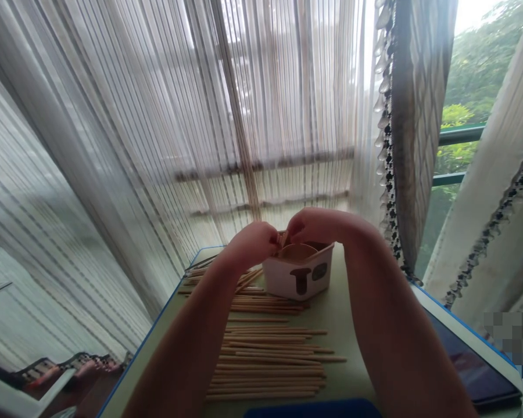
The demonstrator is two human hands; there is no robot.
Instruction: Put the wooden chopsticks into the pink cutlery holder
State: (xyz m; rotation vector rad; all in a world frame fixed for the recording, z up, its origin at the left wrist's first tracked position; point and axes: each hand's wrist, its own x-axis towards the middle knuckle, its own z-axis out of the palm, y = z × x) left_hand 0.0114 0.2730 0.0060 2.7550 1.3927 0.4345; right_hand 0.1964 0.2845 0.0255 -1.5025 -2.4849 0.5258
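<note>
My left hand and my right hand meet above a small white box with brown markings, at the far end of a light green table. Both hands are closed in a pinch, fingertips almost touching each other over the box's rim. Something thin and wooden shows between them, too small to name. A brown round shape lies inside the box. Several long thin wooden sticks lie side by side on the table between my forearms and under the left wrist.
Sheer striped curtains hang right behind the table. A heavier patterned curtain hangs at the right beside a window with green trees. A dark tablet lies at the table's right edge. A blue object sits at the near edge.
</note>
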